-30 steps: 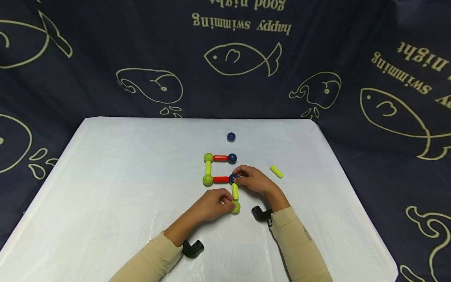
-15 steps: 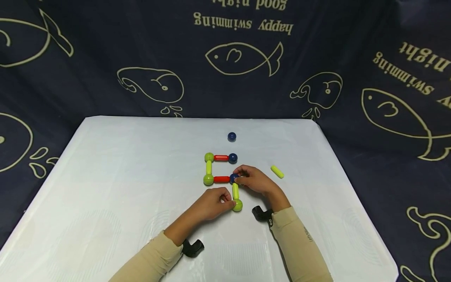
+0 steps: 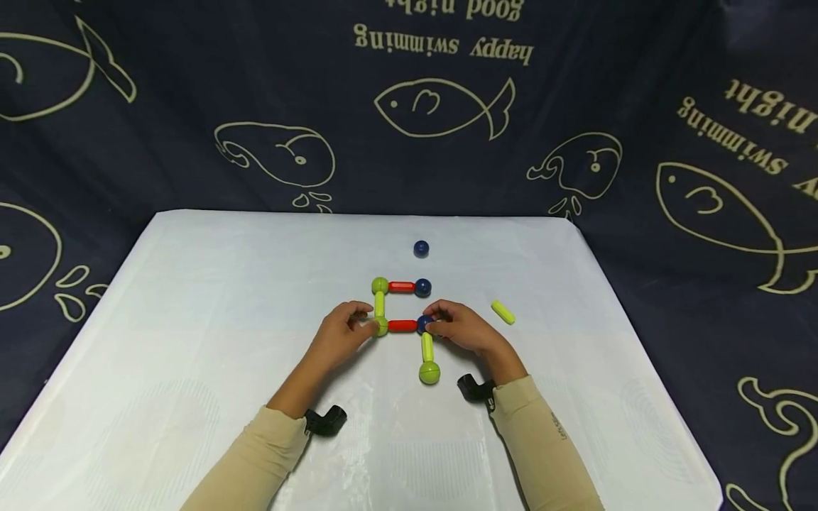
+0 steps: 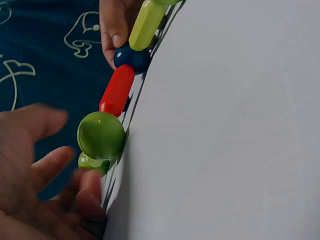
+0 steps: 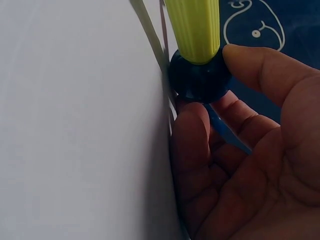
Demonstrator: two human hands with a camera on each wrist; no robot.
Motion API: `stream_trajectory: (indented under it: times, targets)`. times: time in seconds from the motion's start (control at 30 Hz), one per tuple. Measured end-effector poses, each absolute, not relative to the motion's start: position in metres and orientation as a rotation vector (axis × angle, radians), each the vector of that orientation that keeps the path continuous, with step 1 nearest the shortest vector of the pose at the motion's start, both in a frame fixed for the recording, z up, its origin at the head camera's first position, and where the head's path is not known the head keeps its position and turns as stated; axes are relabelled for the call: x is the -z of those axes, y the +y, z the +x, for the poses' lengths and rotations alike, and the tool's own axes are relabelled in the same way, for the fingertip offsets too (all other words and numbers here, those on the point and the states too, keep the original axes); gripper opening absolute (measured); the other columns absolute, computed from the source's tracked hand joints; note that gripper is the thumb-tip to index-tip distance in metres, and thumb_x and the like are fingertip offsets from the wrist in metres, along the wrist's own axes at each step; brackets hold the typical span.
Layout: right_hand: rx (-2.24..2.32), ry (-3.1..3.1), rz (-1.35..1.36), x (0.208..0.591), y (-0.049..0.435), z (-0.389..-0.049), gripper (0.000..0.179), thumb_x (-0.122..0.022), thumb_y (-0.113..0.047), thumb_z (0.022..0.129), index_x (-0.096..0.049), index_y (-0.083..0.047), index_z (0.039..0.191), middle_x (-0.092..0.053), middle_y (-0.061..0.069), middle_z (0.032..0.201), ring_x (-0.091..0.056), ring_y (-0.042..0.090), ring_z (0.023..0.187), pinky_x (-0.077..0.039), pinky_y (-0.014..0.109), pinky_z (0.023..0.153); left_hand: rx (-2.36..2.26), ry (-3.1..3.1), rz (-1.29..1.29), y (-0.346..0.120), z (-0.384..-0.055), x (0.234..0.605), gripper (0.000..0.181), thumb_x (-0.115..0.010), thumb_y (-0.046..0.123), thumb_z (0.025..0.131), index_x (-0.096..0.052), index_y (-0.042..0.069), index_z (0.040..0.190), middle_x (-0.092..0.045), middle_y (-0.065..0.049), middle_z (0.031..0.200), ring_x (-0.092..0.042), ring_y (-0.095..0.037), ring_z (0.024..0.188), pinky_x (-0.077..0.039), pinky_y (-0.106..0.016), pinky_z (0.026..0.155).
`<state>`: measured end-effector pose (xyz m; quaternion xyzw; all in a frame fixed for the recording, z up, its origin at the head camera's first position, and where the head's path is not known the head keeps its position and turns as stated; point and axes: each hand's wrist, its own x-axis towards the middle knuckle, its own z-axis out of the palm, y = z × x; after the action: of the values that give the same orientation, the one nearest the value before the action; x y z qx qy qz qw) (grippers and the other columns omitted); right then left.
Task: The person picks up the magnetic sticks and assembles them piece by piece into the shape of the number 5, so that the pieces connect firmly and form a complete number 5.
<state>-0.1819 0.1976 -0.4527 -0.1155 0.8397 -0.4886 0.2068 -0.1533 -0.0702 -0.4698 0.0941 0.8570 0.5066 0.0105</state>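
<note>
On the white table lies a shape of balls and rods. A red rod [image 3: 402,326] joins a green ball [image 4: 101,135] on the left to a blue ball [image 5: 200,77] on the right. My right hand [image 3: 464,328] pinches that blue ball between thumb and fingers. My left hand [image 3: 341,336] is beside the left green ball, fingers spread; the left wrist view shows a gap between thumb and ball. From the blue ball a yellow-green rod [image 3: 427,347] runs toward me to another green ball [image 3: 429,372].
Another yellow-green rod [image 3: 380,304] leads back to a far green ball [image 3: 380,286], a second red rod [image 3: 402,287] and a blue ball [image 3: 423,287]. Behind lies a loose blue ball [image 3: 421,248]. A loose yellow-green rod [image 3: 503,312] lies right. Dark printed cloth [image 3: 441,170] hangs behind the table [image 3: 192,298].
My left hand has let go of the near green ball and moved up and left to the green ball at the corner. My right hand stays on the blue ball.
</note>
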Motion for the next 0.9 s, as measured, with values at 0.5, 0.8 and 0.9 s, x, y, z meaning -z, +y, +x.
stream_trajectory:
  times: [0.5, 0.8, 0.9]
  targets:
    - [1.361, 2.371, -0.3, 0.4588, 0.199, -0.1826, 0.022, -0.066, -0.013, 0.094, -0.064, -0.008, 0.115, -0.058, 0.008, 0.099, -0.053, 0.019, 0.08, -0.047, 0.029, 0.068, -1.443, 2.758, 0.458, -0.0698, -0.1518, 0.479, 0.03, -0.074, 0.013, 0.089, -0.068, 0.007, 0.117, -0.066, -0.005, 0.102, -0.054, -0.015, 0.077, -0.046, -0.033, 0.069]
    - [1.361, 2.374, -0.308, 0.4611, 0.1986, -0.1831, 0.021, -0.067, -0.013, 0.093, -0.064, -0.007, 0.114, -0.058, 0.008, 0.099, -0.053, 0.02, 0.081, -0.047, 0.029, 0.069, -1.444, 2.777, 0.452, -0.069, -0.1511, 0.48, 0.029, -0.074, 0.012, 0.088, -0.068, 0.007, 0.116, -0.065, -0.004, 0.099, -0.053, -0.014, 0.076, -0.045, -0.033, 0.068]
    - [1.356, 2.379, -0.305, 0.462, 0.1986, -0.1836, 0.021, -0.067, -0.012, 0.093, -0.065, -0.007, 0.114, -0.058, 0.008, 0.099, -0.054, 0.02, 0.082, -0.047, 0.029, 0.069, -1.45, 2.778, 0.451, -0.0689, -0.1511, 0.4794, 0.029, -0.074, 0.012, 0.087, -0.068, 0.007, 0.115, -0.065, -0.004, 0.098, -0.053, -0.014, 0.076, -0.045, -0.032, 0.068]
